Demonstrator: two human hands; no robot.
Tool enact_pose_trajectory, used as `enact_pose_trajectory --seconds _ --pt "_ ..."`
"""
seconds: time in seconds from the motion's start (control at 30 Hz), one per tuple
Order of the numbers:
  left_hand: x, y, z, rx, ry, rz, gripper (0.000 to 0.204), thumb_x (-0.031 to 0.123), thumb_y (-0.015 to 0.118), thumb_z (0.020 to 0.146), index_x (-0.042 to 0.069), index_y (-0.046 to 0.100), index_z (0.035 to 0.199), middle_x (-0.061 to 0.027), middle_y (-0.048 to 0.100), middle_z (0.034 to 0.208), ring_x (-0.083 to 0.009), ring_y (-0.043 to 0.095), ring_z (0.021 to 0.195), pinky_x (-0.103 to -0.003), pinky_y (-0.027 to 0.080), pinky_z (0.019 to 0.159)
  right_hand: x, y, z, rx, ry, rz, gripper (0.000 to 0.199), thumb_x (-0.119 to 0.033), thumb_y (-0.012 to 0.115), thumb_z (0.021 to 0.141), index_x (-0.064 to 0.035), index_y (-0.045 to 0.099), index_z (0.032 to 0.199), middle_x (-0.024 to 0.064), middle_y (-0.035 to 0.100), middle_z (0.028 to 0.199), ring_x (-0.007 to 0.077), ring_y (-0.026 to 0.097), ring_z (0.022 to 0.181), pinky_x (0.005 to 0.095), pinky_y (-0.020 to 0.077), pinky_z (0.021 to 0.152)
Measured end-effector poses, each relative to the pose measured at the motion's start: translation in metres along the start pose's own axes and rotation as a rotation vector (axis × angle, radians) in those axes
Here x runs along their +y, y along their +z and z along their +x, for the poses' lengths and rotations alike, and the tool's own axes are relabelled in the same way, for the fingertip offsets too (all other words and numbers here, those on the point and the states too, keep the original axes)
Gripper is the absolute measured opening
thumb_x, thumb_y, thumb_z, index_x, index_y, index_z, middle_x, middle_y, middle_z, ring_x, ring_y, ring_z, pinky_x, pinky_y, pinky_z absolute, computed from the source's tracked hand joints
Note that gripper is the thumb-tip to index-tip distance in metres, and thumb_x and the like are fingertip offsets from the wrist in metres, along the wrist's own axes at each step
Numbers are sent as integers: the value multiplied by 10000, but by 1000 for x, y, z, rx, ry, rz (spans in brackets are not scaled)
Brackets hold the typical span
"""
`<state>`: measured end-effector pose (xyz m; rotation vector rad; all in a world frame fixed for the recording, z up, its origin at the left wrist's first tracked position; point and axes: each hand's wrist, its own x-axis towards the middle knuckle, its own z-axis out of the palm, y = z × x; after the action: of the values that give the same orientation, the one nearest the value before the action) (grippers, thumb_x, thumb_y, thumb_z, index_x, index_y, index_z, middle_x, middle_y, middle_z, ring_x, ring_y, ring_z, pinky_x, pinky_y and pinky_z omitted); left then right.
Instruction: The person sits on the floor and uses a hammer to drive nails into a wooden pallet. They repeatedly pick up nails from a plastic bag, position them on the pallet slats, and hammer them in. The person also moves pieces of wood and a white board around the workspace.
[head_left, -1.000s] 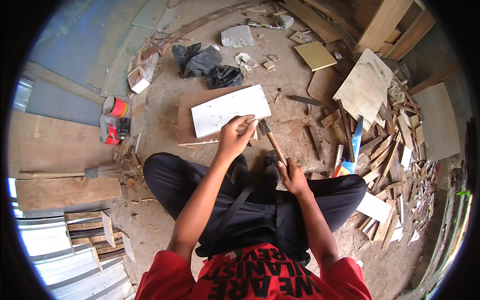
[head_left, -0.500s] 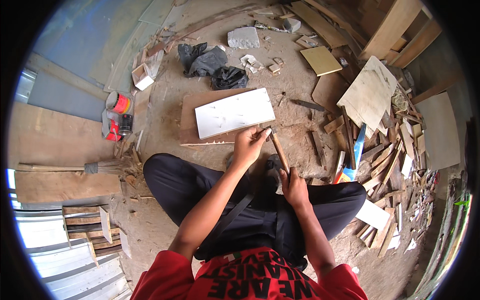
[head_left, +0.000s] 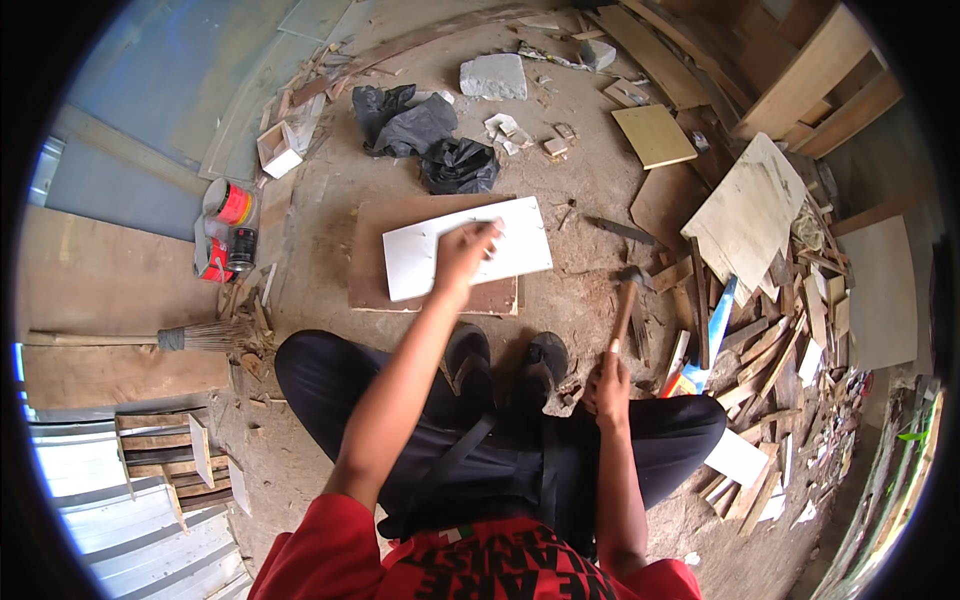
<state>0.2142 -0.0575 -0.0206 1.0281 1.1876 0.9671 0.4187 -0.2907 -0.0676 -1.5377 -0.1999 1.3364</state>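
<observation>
A white board (head_left: pixel 415 265) with several nails standing in it lies aslant on a brown wooden board (head_left: pixel 370 240) on the ground. Over the middle of the white board is my left hand (head_left: pixel 463 255), its fingers curled together and slightly blurred. Whatever they pinch, if anything, is too small to make out. My right hand (head_left: pixel 607 388) grips the wooden handle of a hammer (head_left: pixel 624 315) above my right knee. The hammer's head points away from me, off to the right of the boards and apart from them.
Black plastic bags (head_left: pixel 460 163) and a pale stone block (head_left: pixel 493 77) lie beyond the boards. On the right are a scrap wood heap (head_left: pixel 770 330) and a blue-bladed handsaw (head_left: pixel 717 325). Paint cans (head_left: pixel 232 203) and a broom (head_left: pixel 190 338) are at left. My shoes (head_left: pixel 545 352) are close in front.
My left hand has moved from the hammer's head out over the white board. My right hand has swung the hammer away to the right. The white board appears slightly turned and lower in view.
</observation>
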Motion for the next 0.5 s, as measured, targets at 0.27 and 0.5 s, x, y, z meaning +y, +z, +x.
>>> enact_pose_trajectory --seconds 0.27,0.5 --pt "20 -68 189 159 -109 78 311 326 830 807 50 716 896 -11 708 856 -145 627 678 -305 530 620 0 -9 24 109 113 -54 482 -590 523 979 -167 407 779 -53 311 531 83 309 349 268 223 315" --pt "-11 -108 215 132 48 689 384 413 721 863 30 705 886 -109 690 789 -240 653 725 -387 494 725 -8 6 28 72 123 -133 493 -563 516 995 -169 379 732 -60 298 504 78 304 328 264 217 303"
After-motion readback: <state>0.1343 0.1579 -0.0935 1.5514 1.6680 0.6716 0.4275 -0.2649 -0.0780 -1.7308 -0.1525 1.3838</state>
